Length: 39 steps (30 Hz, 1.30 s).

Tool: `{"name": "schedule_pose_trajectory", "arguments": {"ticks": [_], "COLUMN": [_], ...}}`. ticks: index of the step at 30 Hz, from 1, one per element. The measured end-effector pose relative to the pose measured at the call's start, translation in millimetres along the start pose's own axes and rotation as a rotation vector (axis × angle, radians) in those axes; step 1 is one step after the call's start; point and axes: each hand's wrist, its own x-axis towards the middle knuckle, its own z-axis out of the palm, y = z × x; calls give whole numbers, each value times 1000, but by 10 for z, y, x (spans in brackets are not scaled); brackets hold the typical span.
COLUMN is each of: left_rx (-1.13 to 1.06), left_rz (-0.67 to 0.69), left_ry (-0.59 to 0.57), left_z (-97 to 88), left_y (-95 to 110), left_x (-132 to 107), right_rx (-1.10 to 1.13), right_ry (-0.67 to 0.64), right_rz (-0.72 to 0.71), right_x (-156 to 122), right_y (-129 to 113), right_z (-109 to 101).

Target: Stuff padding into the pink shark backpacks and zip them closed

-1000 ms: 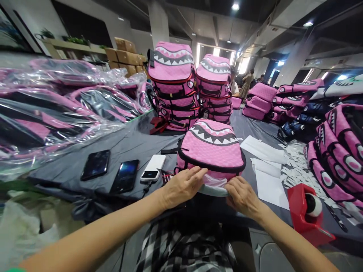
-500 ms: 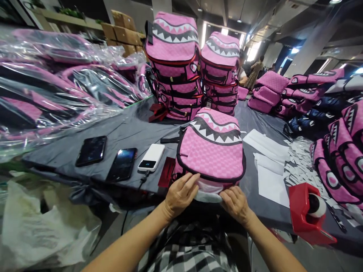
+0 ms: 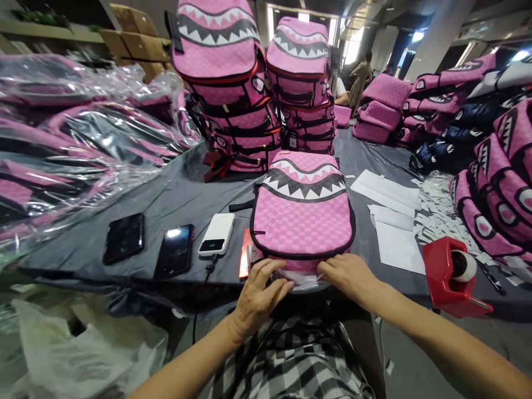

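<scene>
Checked garment point(image 3: 291, 360): nearest the camera, below both forearms.
Left hand point(image 3: 261, 288): released and flat, its fingers spread on the crinkled clear wrap point(image 3: 297, 277). Half a second ago it lay higher, on the backpack's near edge.
Right hand point(image 3: 347, 274): on the near right corner of the pink backpack point(image 3: 303, 221), fingertips tucked at its rim. Whether they pinch anything cannot be told.
Clear wrap: bunched between the two hands, where a smooth pale strip showed before.
Pink backpack: flat on the grey table cover point(image 3: 166, 199) at its near edge, tooth pattern at the far end. It lies where it did, though the view now sits squarer over it.
Judgement: the handling has shifted from the bag's edge to the wrap beneath it.
Beside it: red card point(image 3: 246, 254), power bank point(image 3: 216, 241) and two phones point(image 3: 123, 238) to the left. Paper sheets point(image 3: 394, 249) and a red tape dispenser point(image 3: 449, 277) are to the right.
Beyond: stacks of backpacks point(image 3: 224, 83), with bagged backpacks point(image 3: 83, 138) far left.
</scene>
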Motion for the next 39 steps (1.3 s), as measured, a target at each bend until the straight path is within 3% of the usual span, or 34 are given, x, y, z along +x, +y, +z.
{"name": "schedule_pose_trajectory", "arguments": {"ticks": [2,5,7,9,12,15,20,23,26,29,35,39], "left_rx": [-17,-48,-37,-21,-59,-188,-268,-246,-182,-212,-315,-315], "left_rz": [56,156,207,253,385,628,947,1049,1047,961,894,885], "left_ry": [-49,-303,-492,-586,-514,-393,-534,-496,-373,-302,-339,-282], "left_z": [12,27,30,20,-28,-75,-24,-5,-27,-28,50,51], "left_y": [-70,-186,-247,-292,-363,-458,-536,-531,-537,-553,-549,-559], "left_x": [18,97,179,254,324,385,578,697,726,658,528,522], "right_rx": [-7,35,54,37,10,38,49,-11,-46,0,-17,-8], "right_ry": [63,144,87,-21,-162,-257,-381,-379,-312,-289,-310,-244], "right_rz": [-60,-260,-362,-373,-343,-369,-352,-361,-365,-352,-360,-320], "right_x": [-9,-4,36,95,182,237,267,274,256,215,231,234], "right_y": [3,57,108,144,157,162,188,180,172,199,282,297], "right_z": [-27,-83,-124,-163,-233,-330,-422,-383,-338,-345,-348,-286]}}
